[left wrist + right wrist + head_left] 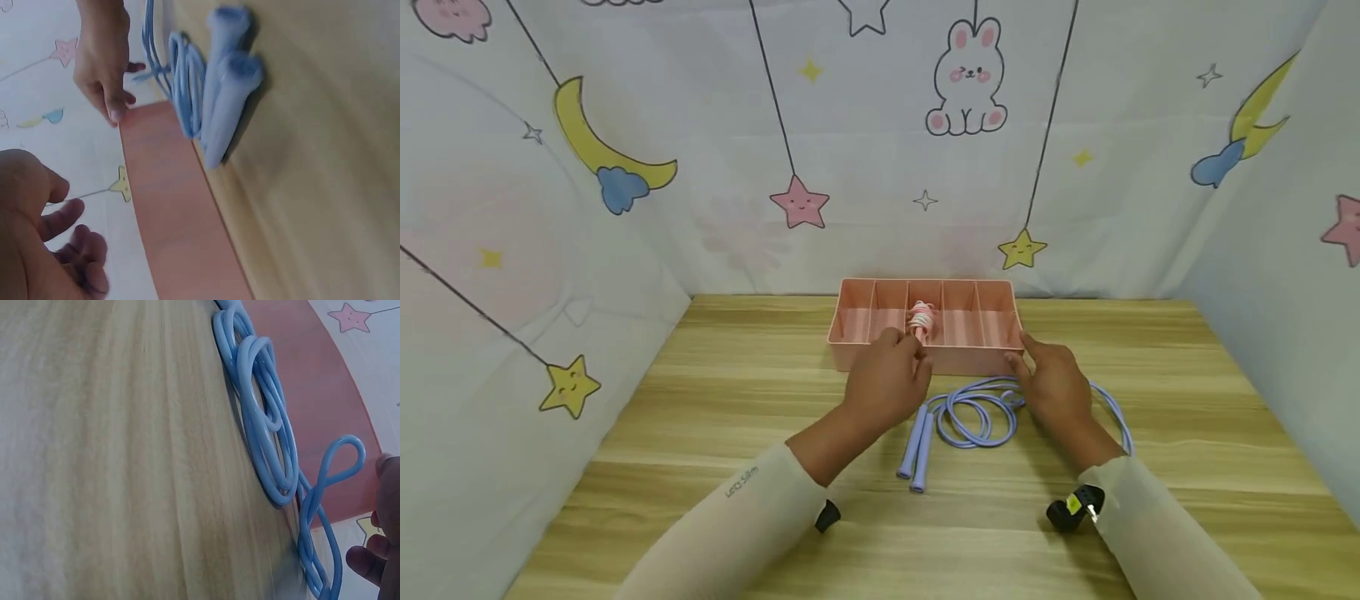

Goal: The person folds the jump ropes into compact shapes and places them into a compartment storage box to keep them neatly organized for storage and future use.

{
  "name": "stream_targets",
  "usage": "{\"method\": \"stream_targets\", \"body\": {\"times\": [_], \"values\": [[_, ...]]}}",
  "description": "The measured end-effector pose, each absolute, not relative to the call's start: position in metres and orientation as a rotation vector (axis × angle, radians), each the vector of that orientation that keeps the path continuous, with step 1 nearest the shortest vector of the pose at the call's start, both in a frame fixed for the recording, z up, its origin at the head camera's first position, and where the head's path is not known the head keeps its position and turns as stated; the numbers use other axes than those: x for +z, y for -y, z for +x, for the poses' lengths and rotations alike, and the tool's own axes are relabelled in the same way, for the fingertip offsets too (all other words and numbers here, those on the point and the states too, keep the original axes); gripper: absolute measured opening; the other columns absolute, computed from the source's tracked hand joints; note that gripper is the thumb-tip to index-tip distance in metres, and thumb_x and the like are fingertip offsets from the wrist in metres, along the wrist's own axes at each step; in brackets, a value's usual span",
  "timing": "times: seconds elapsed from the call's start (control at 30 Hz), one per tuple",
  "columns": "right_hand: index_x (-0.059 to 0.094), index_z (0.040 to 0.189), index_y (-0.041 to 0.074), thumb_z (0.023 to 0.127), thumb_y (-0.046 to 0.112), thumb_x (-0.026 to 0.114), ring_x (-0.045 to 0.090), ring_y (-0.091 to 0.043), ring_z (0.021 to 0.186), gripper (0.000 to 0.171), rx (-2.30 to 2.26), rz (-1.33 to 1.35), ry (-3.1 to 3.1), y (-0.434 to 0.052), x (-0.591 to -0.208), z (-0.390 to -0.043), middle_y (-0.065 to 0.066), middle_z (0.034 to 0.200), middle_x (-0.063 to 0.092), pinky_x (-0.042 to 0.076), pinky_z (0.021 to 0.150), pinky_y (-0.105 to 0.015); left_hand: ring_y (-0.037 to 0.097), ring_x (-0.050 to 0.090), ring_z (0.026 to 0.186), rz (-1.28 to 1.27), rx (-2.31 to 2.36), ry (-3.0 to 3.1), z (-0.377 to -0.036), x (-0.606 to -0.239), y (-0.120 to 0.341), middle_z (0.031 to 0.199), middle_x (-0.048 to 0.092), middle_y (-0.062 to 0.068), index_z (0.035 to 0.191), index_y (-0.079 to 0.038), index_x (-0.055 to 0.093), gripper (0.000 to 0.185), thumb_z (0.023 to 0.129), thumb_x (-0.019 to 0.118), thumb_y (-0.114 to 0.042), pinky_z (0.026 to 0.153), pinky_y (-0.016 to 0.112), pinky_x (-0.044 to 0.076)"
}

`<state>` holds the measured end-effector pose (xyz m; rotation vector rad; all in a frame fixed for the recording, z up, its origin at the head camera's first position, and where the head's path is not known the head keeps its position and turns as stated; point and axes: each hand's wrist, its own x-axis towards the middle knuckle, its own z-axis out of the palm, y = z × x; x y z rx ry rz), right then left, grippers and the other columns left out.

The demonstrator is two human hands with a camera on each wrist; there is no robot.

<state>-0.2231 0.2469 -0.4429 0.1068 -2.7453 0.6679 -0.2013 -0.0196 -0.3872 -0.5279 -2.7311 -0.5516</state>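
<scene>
Pink plastic organizer tray [958,357], oblong, smooth-walled, split by thin partitions into five narrow compartments, standing at the far middle of the pale wood-grain tabletop [700,433]. In the centre compartment, a small pink-and-white bundle [921,319], too small to tell its make. Left hand [886,379] raised at the tray's near wall, just below that bundle, fingers loosely curled; whether the fingertips actually pinch the bundle cannot be told, and in the left wrist view the same hand [44,240] appears with fingers bent inward and nothing visibly held. Right hand [1052,379] at the tray's right front corner, fingers fairly straight, fingertips against the plastic wall, nothing clasped. Between and just in front of the hands, a lavender-blue skipping rope [977,412] lying on the tabletop right beside the tray's near wall: glossy rubbery cord wound in several round loops, one long loose loop trailing out past the right wrist. Its two matte cylindrical handles [917,450] lying side by side, rounded ends toward the person. Behind and at both sides, a soft white cloth backdrop [880,150] printed with moons, stars, clouds and a rabbit.
</scene>
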Motion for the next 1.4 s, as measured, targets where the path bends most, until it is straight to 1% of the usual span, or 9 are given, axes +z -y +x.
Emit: {"method": "stream_targets", "body": {"times": [0.1,0.33,0.5,0.57,0.73,0.8,1.0,1.2,1.4], "values": [[0.054,0.146,0.004,0.103,0.037,0.061,0.053,-0.045,0.124,0.055,0.663,0.131,2.740,-0.248,-0.444,-0.220,-0.028,0.131,0.062,0.047,0.090,-0.065,0.021,0.060,0.069,-0.485,-0.554,2.908,-0.180,-0.399,0.021,0.100,0.058,0.007,0.099,-0.012,0.066,0.025,0.099,0.066,-0.037,0.058,0.037,0.047],[0.051,0.147,0.000,0.102,0.035,0.063,0.050,-0.046,0.128,0.058,0.660,0.172,2.698,-0.248,-0.442,-0.209,-0.028,0.135,0.059,0.045,0.095,-0.066,0.028,0.065,0.077,-0.435,-0.387,3.230,-0.156,-0.427,0.015,0.091,0.059,0.010,0.111,-0.002,0.064,0.061,0.093,0.065,-0.060,0.059,0.042,0.050],[0.051,0.146,-0.002,0.102,0.032,0.064,0.046,-0.045,0.131,0.057,0.703,0.156,2.638,-0.244,-0.441,-0.194,-0.025,0.135,0.060,0.045,0.094,-0.065,0.026,0.063,0.075,-0.445,-0.291,3.259,-0.154,-0.440,0.007,0.085,0.056,0.008,0.106,-0.002,0.064,0.064,0.089,0.068,-0.064,0.057,0.040,0.050],[0.052,0.145,0.001,0.102,0.031,0.064,0.045,-0.043,0.133,0.054,0.734,0.151,2.626,-0.240,-0.439,-0.188,-0.022,0.135,0.060,0.046,0.092,-0.065,0.028,0.063,0.077,-0.424,-0.262,3.260,-0.155,-0.441,0.004,0.086,0.057,0.008,0.106,-0.001,0.065,0.060,0.089,0.070,-0.059,0.060,0.042,0.051],[0.055,0.142,0.005,0.101,0.029,0.066,0.046,-0.040,0.132,0.049,0.770,0.186,2.631,-0.231,-0.437,-0.174,-0.021,0.135,0.059,0.048,0.088,-0.064,0.028,0.063,0.076,-0.356,-0.185,3.258,-0.157,-0.440,0.000,0.080,0.057,0.008,0.093,-0.004,0.064,0.026,0.093,0.065,-0.030,0.063,0.043,0.053],[0.057,0.141,0.004,0.100,0.028,0.067,0.047,-0.040,0.131,0.048,0.768,0.220,2.623,-0.228,-0.437,-0.170,-0.022,0.134,0.059,0.049,0.086,-0.064,0.026,0.062,0.074,-0.329,-0.155,3.255,-0.158,-0.440,0.000,0.077,0.056,0.007,0.088,-0.006,0.062,0.018,0.092,0.062,-0.023,0.062,0.043,0.053],[0.062,0.134,0.002,0.096,0.020,0.072,0.052,-0.039,0.125,0.043,0.747,0.344,2.536,-0.219,-0.442,-0.162,-0.021,0.125,0.065,0.053,0.080,-0.062,0.023,0.061,0.069,-0.302,-0.072,3.263,-0.163,-0.443,0.004,0.074,0.054,0.005,0.087,-0.007,0.062,0.022,0.089,0.066,-0.029,0.060,0.042,0.051],[0.063,0.131,0.003,0.095,0.017,0.073,0.054,-0.040,0.124,0.040,0.750,0.421,2.513,-0.212,-0.449,-0.158,-0.018,0.123,0.066,0.053,0.081,-0.061,0.017,0.056,0.063,-0.385,0.117,3.285,-0.165,-0.445,0.012,0.072,0.052,0.003,0.087,-0.007,0.061,0.024,0.099,0.059,-0.028,0.055,0.039,0.049],[0.064,0.130,0.005,0.092,0.016,0.076,0.057,-0.037,0.121,0.042,0.722,0.494,2.516,-0.204,-0.451,-0.155,-0.015,0.125,0.066,0.054,0.081,-0.058,0.016,0.054,0.059,-0.413,-0.042,3.300,-0.163,-0.439,0.023,0.070,0.053,0.002,0.086,-0.009,0.057,0.021,0.101,0.056,-0.022,0.051,0.039,0.048]]}}
